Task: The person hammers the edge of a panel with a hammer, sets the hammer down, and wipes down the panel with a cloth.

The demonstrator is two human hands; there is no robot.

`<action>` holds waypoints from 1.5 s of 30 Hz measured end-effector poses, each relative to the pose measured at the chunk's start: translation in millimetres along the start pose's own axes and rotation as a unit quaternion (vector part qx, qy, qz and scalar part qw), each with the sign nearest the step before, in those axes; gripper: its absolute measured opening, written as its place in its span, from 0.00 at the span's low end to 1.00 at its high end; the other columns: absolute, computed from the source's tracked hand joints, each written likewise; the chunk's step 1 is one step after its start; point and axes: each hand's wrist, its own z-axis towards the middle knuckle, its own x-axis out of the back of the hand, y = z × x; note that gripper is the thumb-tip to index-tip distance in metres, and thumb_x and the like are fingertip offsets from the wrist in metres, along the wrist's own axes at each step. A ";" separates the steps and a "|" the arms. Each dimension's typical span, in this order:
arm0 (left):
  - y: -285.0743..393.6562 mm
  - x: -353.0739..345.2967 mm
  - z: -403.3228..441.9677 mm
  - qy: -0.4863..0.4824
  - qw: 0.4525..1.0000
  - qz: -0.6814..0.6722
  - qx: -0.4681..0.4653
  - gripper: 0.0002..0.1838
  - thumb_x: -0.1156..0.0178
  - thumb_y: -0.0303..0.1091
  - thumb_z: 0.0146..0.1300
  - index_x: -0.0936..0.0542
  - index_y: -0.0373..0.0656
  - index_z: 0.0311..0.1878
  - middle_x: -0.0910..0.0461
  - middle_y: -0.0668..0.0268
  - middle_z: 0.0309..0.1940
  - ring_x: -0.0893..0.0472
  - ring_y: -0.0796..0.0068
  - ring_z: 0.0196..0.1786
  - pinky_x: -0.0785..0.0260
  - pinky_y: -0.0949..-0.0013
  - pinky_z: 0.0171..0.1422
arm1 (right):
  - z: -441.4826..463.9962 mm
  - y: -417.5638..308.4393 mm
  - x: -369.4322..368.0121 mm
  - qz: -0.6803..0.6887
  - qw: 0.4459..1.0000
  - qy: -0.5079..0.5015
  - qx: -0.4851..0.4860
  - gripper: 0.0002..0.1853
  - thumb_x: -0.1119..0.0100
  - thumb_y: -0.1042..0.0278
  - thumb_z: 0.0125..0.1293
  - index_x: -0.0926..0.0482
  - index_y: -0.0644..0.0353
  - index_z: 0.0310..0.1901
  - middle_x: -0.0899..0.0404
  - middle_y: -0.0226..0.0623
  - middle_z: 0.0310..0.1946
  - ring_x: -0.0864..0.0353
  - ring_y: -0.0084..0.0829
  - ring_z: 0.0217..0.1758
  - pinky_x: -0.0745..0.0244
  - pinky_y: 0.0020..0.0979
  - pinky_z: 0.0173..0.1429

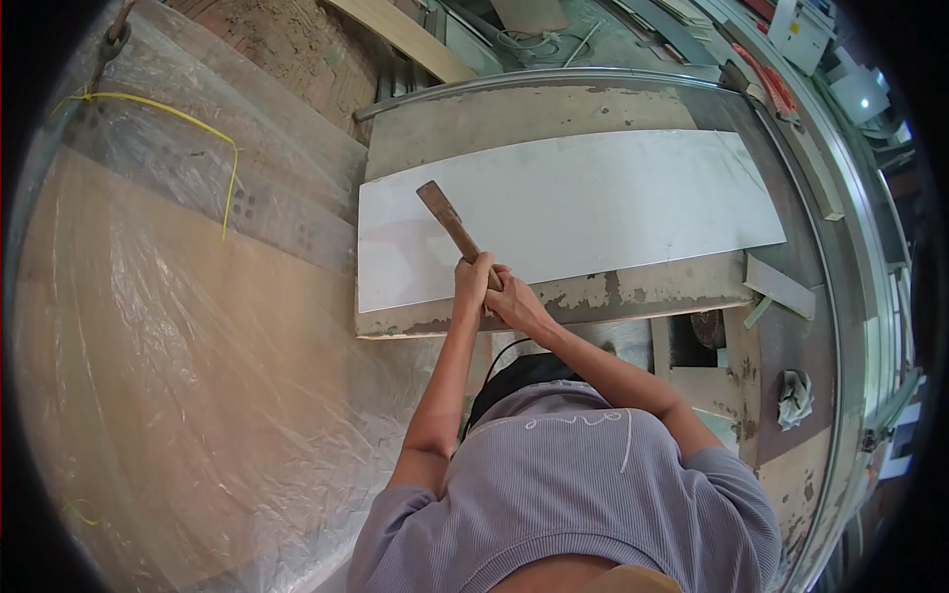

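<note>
A worn wooden-handled tool (455,225), perhaps a brush or scraper, is held out over a white panel (593,198). My left hand (474,282) is closed round its handle, and my right hand (514,301) is closed at the handle's lower end, touching the left. The tool tilts up and to the left, its broad end above the panel's left part. Under the panel is a worn, stained bench top (554,296), and both hands are over its near edge.
Clear plastic sheeting (178,346) covers a large board on the left, with a yellow strap (234,178) on it. A metal rail (554,73) curves along the bench's far side. A small strip (781,287) and crumpled cloth (794,399) lie at the right.
</note>
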 end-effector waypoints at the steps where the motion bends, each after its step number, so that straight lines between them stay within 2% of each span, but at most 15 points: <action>1: -4.4 -0.5 2.5 -0.002 1.000 0.001 0.001 0.19 0.46 0.41 0.55 0.28 0.31 0.38 0.20 0.56 0.29 0.22 0.71 0.26 0.29 0.69 0.28 | 1.9 8.0 -2.5 0.020 1.000 0.012 0.017 0.22 0.48 0.50 0.53 0.28 0.67 0.31 0.28 0.37 0.21 0.27 0.31 0.25 0.34 0.33 0.31; 2: -8.8 -0.3 4.9 -0.003 1.000 0.012 0.007 0.18 0.46 0.41 0.55 0.27 0.31 0.37 0.20 0.56 0.29 0.22 0.70 0.26 0.29 0.69 0.29 | 4.7 15.9 -3.8 0.041 0.998 0.023 0.034 0.19 0.49 0.51 0.53 0.30 0.64 0.30 0.33 0.30 0.16 0.33 0.25 0.18 0.38 0.30 0.24; 6: -16.7 -0.1 7.2 -0.008 1.000 0.024 -0.008 0.19 0.46 0.41 0.56 0.28 0.30 0.39 0.20 0.55 0.29 0.21 0.70 0.27 0.28 0.68 0.30 | 0.1 15.4 0.3 0.022 0.999 0.003 0.025 0.20 0.49 0.50 0.54 0.29 0.64 0.30 0.33 0.31 0.16 0.33 0.26 0.18 0.38 0.29 0.24; 8: -17.2 -0.1 4.6 -0.001 1.000 0.022 -0.001 0.17 0.47 0.38 0.55 0.30 0.31 0.39 0.20 0.54 0.27 0.21 0.70 0.26 0.27 0.68 0.30 | 1.5 19.0 -0.8 0.005 1.000 -0.010 -0.016 0.26 0.47 0.48 0.53 0.28 0.70 0.37 0.24 0.43 0.23 0.22 0.37 0.25 0.28 0.35 0.31; 9: -17.9 -0.4 3.5 0.005 1.000 0.018 0.003 0.15 0.47 0.35 0.54 0.32 0.32 0.38 0.20 0.54 0.26 0.21 0.70 0.26 0.26 0.68 0.30 | -1.3 16.0 -1.6 0.005 1.000 -0.010 -0.016 0.26 0.47 0.48 0.53 0.28 0.70 0.37 0.24 0.43 0.23 0.22 0.37 0.25 0.28 0.35 0.31; 11: -20.5 0.6 2.1 0.007 1.000 0.023 0.008 0.16 0.47 0.35 0.54 0.32 0.32 0.39 0.20 0.54 0.26 0.20 0.70 0.26 0.26 0.68 0.31 | -10.1 10.3 -3.8 0.020 1.000 0.016 0.007 0.26 0.47 0.47 0.54 0.29 0.68 0.36 0.29 0.35 0.20 0.28 0.28 0.22 0.35 0.31 0.26; 18: -28.2 5.8 0.8 -0.009 0.999 0.047 -0.002 0.19 0.47 0.39 0.58 0.33 0.32 0.44 0.20 0.55 0.30 0.20 0.69 0.30 0.26 0.67 0.35 | -1.7 31.6 -13.8 0.025 0.999 0.018 0.013 0.26 0.47 0.48 0.56 0.30 0.69 0.39 0.28 0.36 0.22 0.28 0.29 0.22 0.34 0.32 0.26; 27: -34.3 3.3 3.4 0.005 0.999 0.028 -0.024 0.16 0.48 0.35 0.57 0.33 0.32 0.42 0.20 0.55 0.26 0.20 0.69 0.27 0.26 0.67 0.32 | -5.6 30.5 -8.8 0.077 0.996 -0.010 0.046 0.21 0.47 0.52 0.55 0.31 0.65 0.36 0.32 0.29 0.18 0.34 0.23 0.18 0.39 0.26 0.22; 29: -29.3 1.3 0.1 0.002 0.999 0.033 -0.022 0.16 0.48 0.35 0.57 0.33 0.32 0.42 0.20 0.54 0.26 0.20 0.68 0.26 0.26 0.67 0.31 | -7.0 27.7 -4.5 0.073 0.996 -0.039 0.044 0.26 0.48 0.46 0.55 0.30 0.66 0.37 0.26 0.41 0.22 0.24 0.35 0.24 0.31 0.35 0.30; 33: -16.6 -7.8 3.5 -0.029 0.999 0.033 0.006 0.15 0.48 0.35 0.57 0.33 0.31 0.40 0.21 0.54 0.26 0.21 0.68 0.25 0.26 0.67 0.30 | -12.5 19.5 6.2 0.058 0.997 -0.001 0.042 0.26 0.49 0.45 0.54 0.29 0.66 0.36 0.27 0.40 0.23 0.23 0.35 0.28 0.31 0.36 0.34; 36: 10.3 -36.2 -9.2 -0.040 0.998 0.046 -0.034 0.18 0.47 0.36 0.58 0.33 0.31 0.44 0.21 0.56 0.28 0.21 0.70 0.28 0.27 0.69 0.32 | -31.5 -7.0 28.2 0.065 0.997 0.039 0.031 0.21 0.47 0.52 0.54 0.29 0.65 0.37 0.31 0.31 0.20 0.33 0.24 0.21 0.37 0.28 0.26; 37: 21.7 -48.7 -15.1 -0.044 0.998 0.046 -0.028 0.18 0.47 0.36 0.58 0.33 0.31 0.44 0.21 0.56 0.28 0.21 0.70 0.28 0.27 0.69 0.32 | -32.8 -8.9 35.8 0.056 0.993 0.084 0.061 0.22 0.47 0.52 0.54 0.30 0.65 0.40 0.30 0.32 0.20 0.32 0.25 0.22 0.36 0.28 0.27; 39: 45.2 -72.7 -24.5 -0.072 0.985 0.052 -0.145 0.17 0.47 0.34 0.60 0.34 0.31 0.47 0.22 0.57 0.29 0.20 0.71 0.29 0.27 0.70 0.33 | -39.7 -14.9 54.8 0.045 0.988 0.124 0.081 0.23 0.46 0.52 0.55 0.30 0.66 0.43 0.30 0.33 0.21 0.31 0.25 0.23 0.36 0.29 0.28; 41: 69.5 -98.5 -34.5 -0.077 0.982 0.061 -0.162 0.16 0.47 0.31 0.60 0.34 0.31 0.46 0.23 0.58 0.28 0.19 0.70 0.29 0.26 0.70 0.35 | -46.7 -30.6 81.8 0.012 0.986 0.128 0.103 0.31 0.47 0.44 0.57 0.35 0.65 0.51 0.24 0.50 0.26 0.22 0.46 0.31 0.30 0.41 0.38; 45: 58.0 -141.3 -17.4 -0.121 0.975 0.052 -0.178 0.14 0.47 0.27 0.59 0.35 0.33 0.46 0.24 0.59 0.28 0.18 0.69 0.31 0.26 0.69 0.36 | -40.7 -9.0 118.8 0.002 0.987 0.135 0.083 0.33 0.46 0.44 0.58 0.37 0.67 0.52 0.24 0.49 0.25 0.21 0.43 0.28 0.29 0.38 0.35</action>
